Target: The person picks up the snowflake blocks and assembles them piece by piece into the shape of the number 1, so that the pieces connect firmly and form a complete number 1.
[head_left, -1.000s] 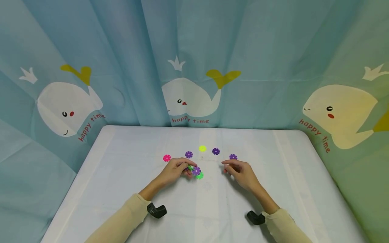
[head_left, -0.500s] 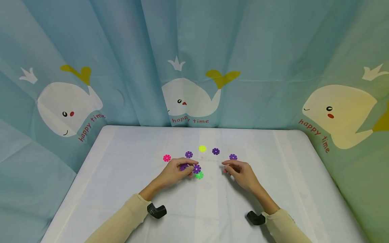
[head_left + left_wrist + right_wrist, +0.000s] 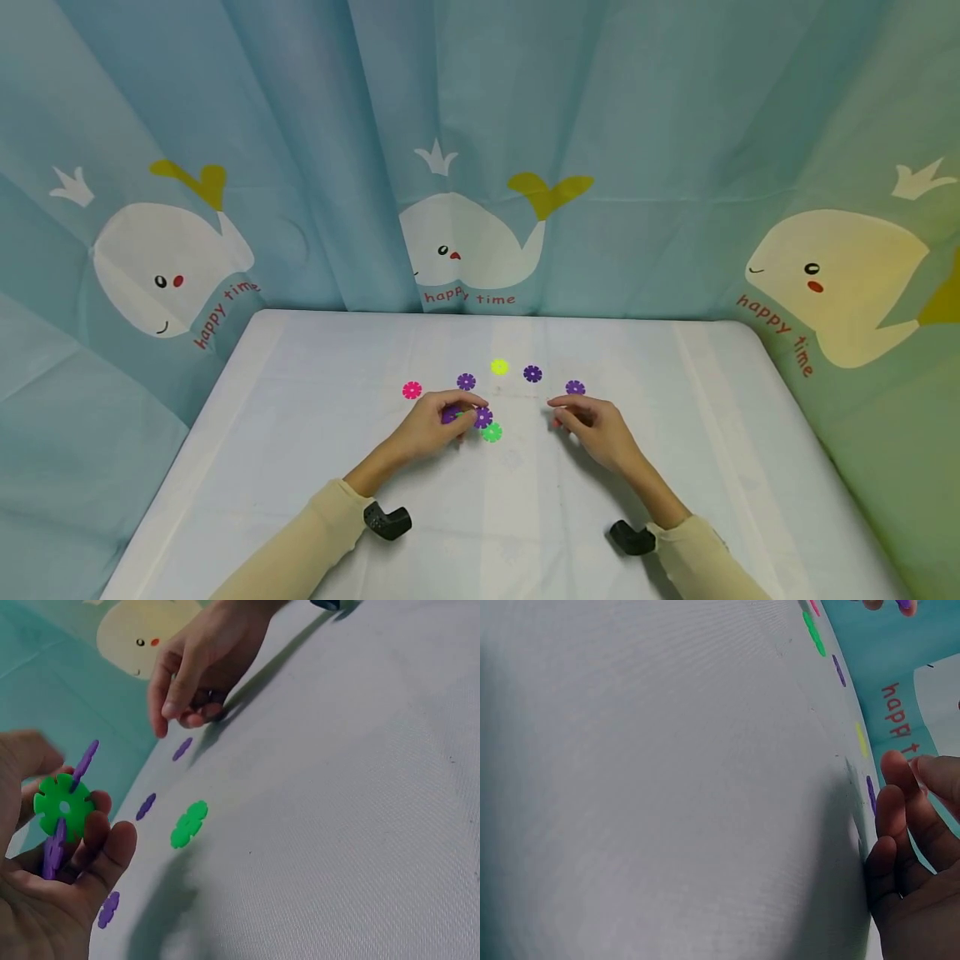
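Left hand [image 3: 429, 427], thumb and fingers clasped on a cluster [image 3: 51, 793], above the table [image 3: 645, 358]: green disc [image 3: 48, 810] with upper purple disc [image 3: 86, 762] and lower purple disc [image 3: 54, 855] slotted into its edge; right hand [image 3: 597, 429], well apart from the left, fingers loosely bent and free; just beyond it, right purple disc [image 3: 575, 387]; loose green disc [image 3: 492, 432], on the table beside the left hand; farther back, left to right, pink disc [image 3: 412, 390], left purple disc [image 3: 467, 382], yellow disc [image 3: 499, 367], middle purple disc [image 3: 532, 373]; behind, blue curtain [image 3: 645, 100], whale print.
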Demonstrator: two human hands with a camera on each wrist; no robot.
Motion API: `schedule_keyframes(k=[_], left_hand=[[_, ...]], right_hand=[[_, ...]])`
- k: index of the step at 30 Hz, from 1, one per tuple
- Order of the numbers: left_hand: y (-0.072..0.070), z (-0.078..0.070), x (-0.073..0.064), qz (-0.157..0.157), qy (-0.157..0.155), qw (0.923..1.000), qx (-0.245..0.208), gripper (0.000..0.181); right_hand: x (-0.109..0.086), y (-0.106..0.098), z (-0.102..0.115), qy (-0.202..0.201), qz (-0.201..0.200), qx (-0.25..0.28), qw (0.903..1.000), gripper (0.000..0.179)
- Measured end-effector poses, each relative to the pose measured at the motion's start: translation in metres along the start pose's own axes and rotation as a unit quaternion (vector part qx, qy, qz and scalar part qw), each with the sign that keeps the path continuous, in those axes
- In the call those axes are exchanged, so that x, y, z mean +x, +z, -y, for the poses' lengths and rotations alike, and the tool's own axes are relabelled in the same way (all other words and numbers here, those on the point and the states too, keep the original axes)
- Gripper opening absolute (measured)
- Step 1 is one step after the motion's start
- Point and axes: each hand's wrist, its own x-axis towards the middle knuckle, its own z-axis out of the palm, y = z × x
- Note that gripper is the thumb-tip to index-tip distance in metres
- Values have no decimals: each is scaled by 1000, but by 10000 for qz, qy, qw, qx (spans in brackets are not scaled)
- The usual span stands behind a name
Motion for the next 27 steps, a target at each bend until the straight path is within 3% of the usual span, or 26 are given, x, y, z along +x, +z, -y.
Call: schedule_keyframes(k=[7,13,19,23,27], left_hand=[[-1,2,0,-76,-121,9999,-56,40],[-2,3,1,-318,-59,9992,217,35],[-2,4,0,-344,2,9986,390,34],[-3,4,1,-350,103,9978,557,34],[-5,3,2,-399,190,9965,711,34]], right_hand=[[5,-5,-2,-177,-271,-204,9993,19],[20,-19,-10,-560,-708,-1237,9882,27],[33,-36,-17,-213,-126,-1954,9804,34],[37,-44,-19,-135,284,-2034,9786,28],[38,-46,-21,-289,391,-2097,9765,26]])
